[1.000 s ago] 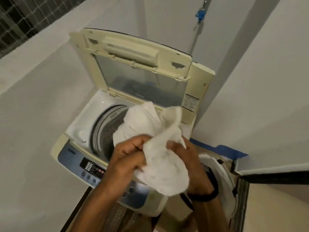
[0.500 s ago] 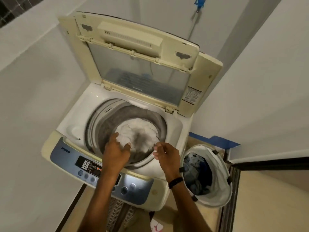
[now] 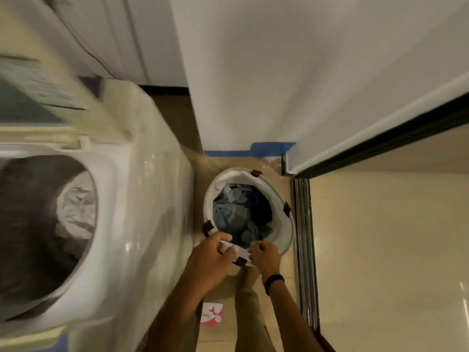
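A white laundry basket (image 3: 283,196) with dark clips on its rim stands on the floor to the right of the washing machine (image 3: 142,214). Blue and grey clothes (image 3: 234,212) fill it. My left hand (image 3: 212,252) and my right hand (image 3: 265,255) both grip the basket's near rim, side by side. A black band sits on my right wrist. The machine's lid is up, and a white cloth (image 3: 76,207) lies inside the dark drum.
A white wall (image 3: 291,72) with blue tape (image 3: 269,147) at its foot rises behind the basket. A dark sliding-door track (image 3: 305,250) runs along the right. A pink and white packet (image 3: 212,313) lies on the tiled floor near my legs.
The white cloth went from my hands into the drum. Both hands then left the drum and moved right to the basket's rim. My view swung right and down.
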A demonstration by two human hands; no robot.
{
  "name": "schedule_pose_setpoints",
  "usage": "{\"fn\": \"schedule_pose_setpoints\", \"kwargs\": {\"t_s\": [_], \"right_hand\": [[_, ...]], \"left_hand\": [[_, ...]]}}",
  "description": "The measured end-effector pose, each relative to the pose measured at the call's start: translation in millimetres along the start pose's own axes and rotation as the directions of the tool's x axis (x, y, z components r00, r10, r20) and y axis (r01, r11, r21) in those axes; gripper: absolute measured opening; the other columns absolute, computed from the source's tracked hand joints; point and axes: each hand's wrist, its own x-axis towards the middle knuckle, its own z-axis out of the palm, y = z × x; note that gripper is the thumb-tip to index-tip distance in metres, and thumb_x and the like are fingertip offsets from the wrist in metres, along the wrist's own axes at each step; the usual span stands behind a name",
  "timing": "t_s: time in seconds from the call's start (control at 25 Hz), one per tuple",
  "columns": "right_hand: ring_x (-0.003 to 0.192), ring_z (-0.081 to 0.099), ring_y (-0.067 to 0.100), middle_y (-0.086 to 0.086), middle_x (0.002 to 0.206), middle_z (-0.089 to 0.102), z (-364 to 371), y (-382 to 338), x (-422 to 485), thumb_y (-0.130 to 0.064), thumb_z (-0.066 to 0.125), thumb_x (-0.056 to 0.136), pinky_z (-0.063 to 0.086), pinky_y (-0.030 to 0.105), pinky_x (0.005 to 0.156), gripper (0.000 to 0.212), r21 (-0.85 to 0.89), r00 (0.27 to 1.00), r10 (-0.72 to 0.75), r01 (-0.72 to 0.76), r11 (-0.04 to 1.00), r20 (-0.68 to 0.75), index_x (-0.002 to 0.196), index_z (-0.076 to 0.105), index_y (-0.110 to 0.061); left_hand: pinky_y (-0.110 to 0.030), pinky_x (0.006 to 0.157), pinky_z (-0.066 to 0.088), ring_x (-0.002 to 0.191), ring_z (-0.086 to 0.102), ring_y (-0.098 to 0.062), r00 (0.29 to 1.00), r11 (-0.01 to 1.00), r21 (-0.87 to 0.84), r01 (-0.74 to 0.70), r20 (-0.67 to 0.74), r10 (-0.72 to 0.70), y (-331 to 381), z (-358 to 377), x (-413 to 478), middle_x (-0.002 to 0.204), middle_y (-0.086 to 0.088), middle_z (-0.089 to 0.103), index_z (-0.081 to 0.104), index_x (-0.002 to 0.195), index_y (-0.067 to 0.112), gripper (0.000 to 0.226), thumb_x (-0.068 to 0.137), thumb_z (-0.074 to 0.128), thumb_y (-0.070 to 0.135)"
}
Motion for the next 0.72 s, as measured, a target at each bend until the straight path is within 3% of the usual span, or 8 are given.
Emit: {"fn": "schedule_pose_setpoints", "kwargs": {"t_s": [0.16, 0.24, 0.28, 0.32, 0.44, 0.52, 0.6, 0.72], "right_hand": [[0.098, 0.066, 0.037, 0.023, 0.101, 0.071, 31, 75, 156, -0.017, 0.049, 0.099, 0.054, 0.042, 0.083, 0.027, -0.342, 0.995, 0.078, -0.051, 0.938, 0.064, 0.087, 0.068, -0.003], [0.115, 0.059, 0.035, 0.021, 0.124, 0.065, 54, 103, 226, -0.024, 0.048, 0.102, 0.049, 0.04, 0.094, 0.032, -0.483, 0.987, 0.062, 0.017, 0.876, 0.147, 0.117, 0.065, -0.001], [0.127, 0.052, 0.034, 0.019, 0.139, 0.055, 66, 118, 258, -0.028, 0.049, 0.102, 0.044, 0.04, 0.103, 0.041, -0.518, 0.978, 0.061, 0.054, 0.854, 0.202, 0.135, 0.055, -0.004], [0.138, 0.04, 0.035, 0.016, 0.153, 0.041, 78, 133, 288, -0.033, 0.051, 0.101, 0.035, 0.041, 0.113, 0.054, -0.562, 0.97, 0.055, 0.09, 0.822, 0.236, 0.148, 0.04, -0.009], [0.151, 0.008, 0.04, 0.016, 0.165, 0.002, 109, 182, 367, -0.044, 0.05, 0.099, 0.017, 0.053, 0.121, 0.081, -0.762, 0.959, 0.15, 0.092, 0.641, 0.241, 0.159, 0.005, -0.014], [0.15, 0.019, 0.036, 0.016, 0.164, 0.015, 120, 202, 385, -0.032, 0.044, 0.104, 0.021, 0.049, 0.121, 0.063, -0.778, 0.956, 0.172, 0.082, 0.623, 0.239, 0.157, 0.017, -0.01], [0.139, 0.041, 0.029, 0.017, 0.153, 0.041, 115, 187, 366, -0.023, 0.039, 0.106, 0.03, 0.035, 0.116, 0.044, -0.729, 0.969, 0.093, 0.106, 0.676, 0.228, 0.146, 0.041, -0.006], [0.098, 0.066, 0.03, 0.016, 0.107, 0.07, 86, 128, 279, -0.02, 0.057, 0.094, 0.048, 0.034, 0.079, 0.022, -0.47, 0.989, -0.13, 0.148, 0.87, 0.07, 0.11, 0.068, -0.008]], "left_hand": [[-0.035, 0.097, 0.047, 0.116, 0.059, -0.023, 0.972, 0.975, 0.014, 0.222, 0.078, -0.223, -50, 103, 162, 0.125, -0.004, 0.064, 0.054, 0.132, 0.021, 0.042, 0.093, 0.06, 0.036], [-0.034, 0.093, 0.047, 0.107, 0.06, -0.027, 0.941, 0.944, -0.025, 0.329, 0.086, -0.326, -83, 136, 240, 0.106, -0.006, 0.065, 0.063, 0.106, 0.017, 0.018, 0.093, 0.06, 0.029], [-0.035, 0.09, 0.048, 0.097, 0.059, -0.025, 0.927, 0.926, -0.063, 0.371, 0.084, -0.365, -101, 151, 276, 0.094, -0.007, 0.063, 0.061, 0.086, 0.019, 0.009, 0.093, 0.061, 0.025], [-0.038, 0.088, 0.051, 0.09, 0.057, -0.025, 0.904, 0.897, -0.118, 0.427, 0.081, -0.42, -118, 163, 306, 0.088, -0.009, 0.06, 0.055, 0.073, 0.02, 0.02, 0.093, 0.061, 0.022], [-0.038, 0.07, 0.049, 0.067, 0.055, -0.027, 0.849, 0.827, -0.194, 0.528, 0.091, -0.521, -165, 195, 377, 0.08, -0.016, 0.057, 0.052, 0.067, 0.012, 0.029, 0.094, 0.059, 0.02], [-0.033, 0.059, 0.046, 0.059, 0.052, -0.023, 0.819, 0.769, -0.3, 0.565, 0.091, -0.567, -183, 204, 394, 0.076, -0.012, 0.056, 0.054, 0.07, 0.012, 0.025, 0.094, 0.06, 0.018], [-0.03, 0.061, 0.049, 0.067, 0.057, -0.021, 0.787, 0.699, -0.391, 0.599, 0.124, -0.605, -184, 205, 384, 0.084, -0.01, 0.06, 0.06, 0.085, 0.013, 0.014, 0.094, 0.062, 0.023], [-0.033, 0.07, 0.052, 0.077, 0.061, -0.025, 0.787, 0.68, -0.419, 0.602, 0.166, -0.594, -168, 201, 342, 0.109, -0.021, 0.065, 0.063, 0.117, 0.007, 0.036, 0.094, 0.062, 0.035]]}}
